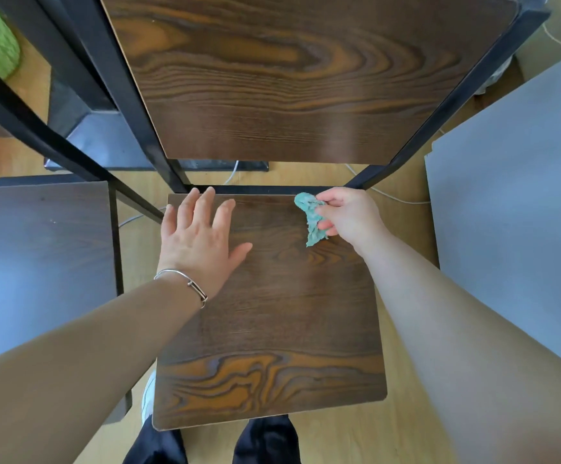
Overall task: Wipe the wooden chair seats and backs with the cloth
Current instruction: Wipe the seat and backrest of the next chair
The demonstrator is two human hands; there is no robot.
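Note:
A dark wooden chair seat (pixel 272 323) fills the middle of the view, with its wooden back (pixel 299 78) rising beyond it between black metal posts. My left hand (pixel 198 236) lies flat and open on the far left part of the seat, fingers spread, a thin bracelet on the wrist. My right hand (pixel 349 216) pinches a crumpled teal cloth (pixel 310 217) at the far right corner of the seat. The cloth hangs down and touches the wood.
A second dark chair seat (pixel 38 249) stands at the left, with its black frame (pixel 54 142) crossing the upper left. A grey panel (pixel 513 202) fills the right side. White cables (pixel 389 194) lie on the light wood floor behind the chair. My legs show at the bottom edge.

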